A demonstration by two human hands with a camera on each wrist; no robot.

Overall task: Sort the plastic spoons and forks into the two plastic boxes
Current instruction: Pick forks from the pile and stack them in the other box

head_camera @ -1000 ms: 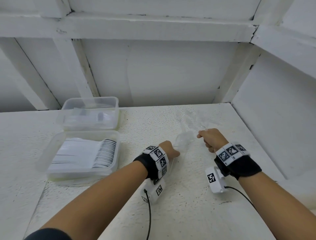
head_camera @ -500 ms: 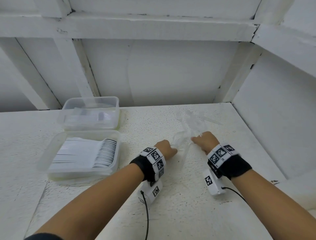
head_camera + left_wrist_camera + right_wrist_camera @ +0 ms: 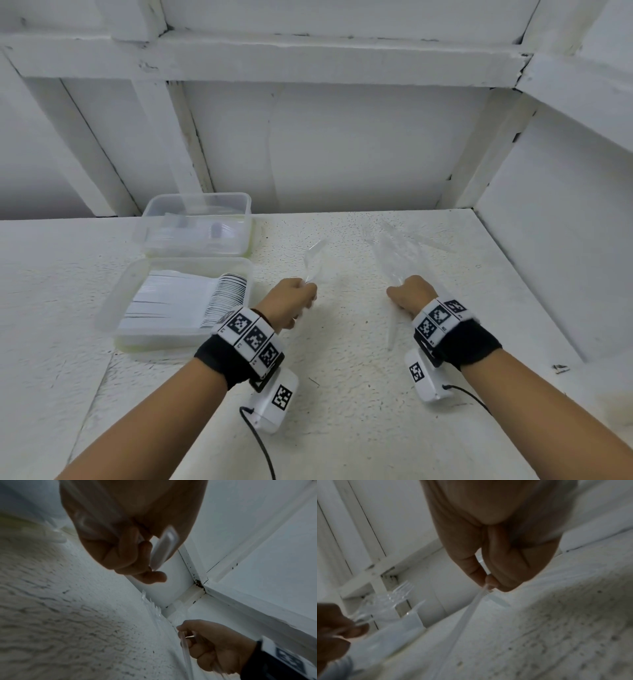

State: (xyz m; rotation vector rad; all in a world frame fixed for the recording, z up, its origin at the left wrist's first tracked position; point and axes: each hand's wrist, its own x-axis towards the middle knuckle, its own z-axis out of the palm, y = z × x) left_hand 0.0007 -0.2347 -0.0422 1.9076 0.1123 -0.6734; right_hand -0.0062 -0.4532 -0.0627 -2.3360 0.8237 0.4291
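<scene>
While both fists hover over the speckled white tabletop, each one grips clear plastic cutlery. The left hand has its fingers curled round the handles of a small bunch of clear pieces that point up and away from it; the right wrist view shows fork tines at their far end. In the left wrist view a flat clear handle end sticks out past the curled fingers. The right hand, well apart from the left, pinches a clear utensil handle between thumb and fingertips; whether it is a spoon or a fork cannot be told. A loose heap of clear cutlery lies on the tabletop just beyond the right hand. At the left stand two clear plastic boxes, one behind the other and touching. The near box holds a dense, neatly aligned row of white-looking utensils. The far box holds a few clear pieces that are too faint to identify. White walls with framing beams close the scene behind and to the right.
</scene>
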